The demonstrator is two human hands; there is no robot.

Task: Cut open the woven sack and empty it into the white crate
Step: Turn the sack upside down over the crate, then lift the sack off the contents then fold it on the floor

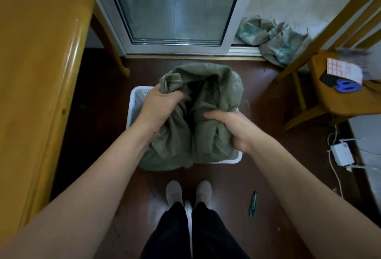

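A grey-green woven sack (214, 85) stands bunched over the white crate (137, 96) on the dark floor and covers most of it. My left hand (158, 108) grips a fold of the sack at its upper left. My right hand (233, 129) clutches the sack's cloth on the right side. Only the crate's left rim and front right corner show. What is inside the sack or the crate is hidden. A green utility knife (253, 204) lies on the floor to the right of my feet.
A wooden table (37, 63) runs along the left. A glass sliding door (175, 7) is ahead, with two more crumpled sacks (274, 38) at its right. A wooden chair (338, 94) holds blue scissors (347, 86) and papers. A white adapter with cables (341, 153) lies at right.
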